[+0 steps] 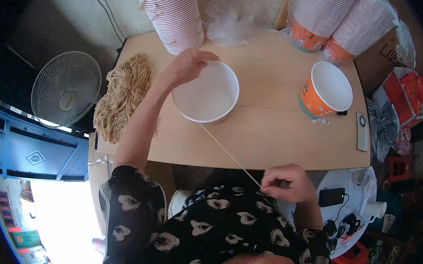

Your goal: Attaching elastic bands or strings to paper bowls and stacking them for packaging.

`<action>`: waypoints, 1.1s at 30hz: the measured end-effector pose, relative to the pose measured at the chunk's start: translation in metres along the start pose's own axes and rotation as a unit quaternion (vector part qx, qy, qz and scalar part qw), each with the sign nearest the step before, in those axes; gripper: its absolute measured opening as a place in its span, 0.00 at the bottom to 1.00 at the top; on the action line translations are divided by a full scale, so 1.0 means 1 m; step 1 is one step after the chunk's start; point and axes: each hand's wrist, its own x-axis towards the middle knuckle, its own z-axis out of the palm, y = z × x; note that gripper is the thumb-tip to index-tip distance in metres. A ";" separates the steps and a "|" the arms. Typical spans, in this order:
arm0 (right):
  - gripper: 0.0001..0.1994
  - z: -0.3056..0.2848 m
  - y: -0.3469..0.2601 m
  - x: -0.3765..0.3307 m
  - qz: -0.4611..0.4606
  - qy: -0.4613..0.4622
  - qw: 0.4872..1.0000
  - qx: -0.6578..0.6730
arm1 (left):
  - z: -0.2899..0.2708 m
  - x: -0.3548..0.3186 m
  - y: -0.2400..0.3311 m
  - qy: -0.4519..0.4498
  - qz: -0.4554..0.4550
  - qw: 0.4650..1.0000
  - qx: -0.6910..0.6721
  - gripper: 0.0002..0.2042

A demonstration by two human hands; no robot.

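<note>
A white-lined paper bucket (208,94) stands on the table in front of me, its open top facing up. At its far rim is my left hand (190,66), closed over the edge, with part of the fingers hidden behind it. A thin tan string (228,154) runs taut from the near side of the bucket, over the table's front edge. Its end is pinched between thumb and finger of my right hand (289,183), close to my body. Left of my forearm lies a thick bundle of tan strings (125,94).
A second paper bucket (328,88), orange and white, stands at the right beside a small white device (362,131). Stacked buckets (176,19) rise at the back, with bagged stacks (333,13) at the far right. A fan (66,88) is at the left.
</note>
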 end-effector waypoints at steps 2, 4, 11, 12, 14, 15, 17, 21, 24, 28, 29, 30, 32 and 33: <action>0.03 0.012 0.006 0.013 0.063 -0.025 0.997 0.026 | 0.006 0.020 0.018 -0.079 0.095 0.990 0.069 0.15; 0.06 0.022 0.022 0.024 0.077 -0.035 0.993 0.087 | 0.021 0.025 0.014 -0.030 0.199 0.974 0.103 0.16; 0.07 0.026 0.028 0.070 0.147 0.093 0.948 0.268 | 0.027 -0.101 0.149 -0.053 0.081 0.986 -0.135 0.19; 0.07 0.027 0.031 0.072 0.117 0.096 0.956 0.251 | 0.031 -0.116 0.156 -0.040 0.085 0.985 -0.148 0.21; 0.06 0.027 0.030 0.076 0.095 0.076 0.960 0.251 | 0.044 -0.138 0.148 -0.013 0.036 0.972 -0.231 0.22; 0.06 0.025 0.028 0.079 0.100 0.075 0.960 0.251 | 0.042 -0.145 0.143 -0.012 0.005 0.980 -0.197 0.20; 0.06 0.019 0.026 0.080 0.130 0.042 0.976 0.167 | 0.042 -0.154 0.135 0.009 -0.008 0.989 -0.146 0.11; 0.05 0.010 0.036 0.073 0.189 0.052 0.968 0.157 | 0.038 -0.162 0.122 0.060 -0.024 0.988 -0.142 0.04; 0.06 0.005 0.037 0.072 0.154 0.069 0.963 0.209 | 0.040 -0.168 0.113 0.081 -0.043 0.983 -0.160 0.02; 0.07 0.015 0.041 0.064 0.165 0.108 0.952 0.232 | 0.049 -0.178 0.109 0.086 -0.059 0.977 -0.187 0.02; 0.07 0.016 0.042 0.062 0.167 0.110 0.952 0.231 | 0.052 -0.180 0.107 0.085 -0.061 0.977 -0.187 0.02; 0.07 0.018 0.044 0.059 0.166 0.121 0.952 0.228 | 0.054 -0.183 0.107 0.083 -0.064 0.977 -0.187 0.02; 0.08 0.021 0.047 0.054 0.165 0.132 0.951 0.224 | 0.057 -0.187 0.110 0.081 -0.065 0.977 -0.185 0.02; 0.08 0.022 0.049 0.053 0.161 0.146 0.951 0.220 | 0.058 -0.190 0.112 0.080 -0.066 0.978 -0.182 0.01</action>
